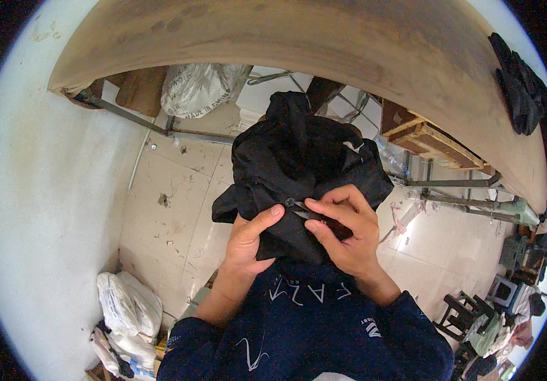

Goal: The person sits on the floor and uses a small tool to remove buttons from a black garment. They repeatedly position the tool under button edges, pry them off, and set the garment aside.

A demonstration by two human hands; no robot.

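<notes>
A bunched black garment (273, 152) is held up in front of my body, with a dark round button (290, 202) near its middle. My left hand (248, 241) grips the cloth, its thumb pressed on the fabric just left of the button. Between the thumb and fingers of my right hand (353, 232) is a small pair of thread snips (300, 211). Their dark pointed blades reach left, close beside the button. Whether the tips touch the cloth or a thread is too small to tell. The left fingers are mostly hidden by the garment.
Ahead stands a table covered in brown cloth (254, 32), with black fabric (518, 89) at its right edge. Below it are a plastic sack (194, 89), a wooden crate (435, 140) and metal bars. White bags (127, 305) lie at left, a black stool (461, 317) at right.
</notes>
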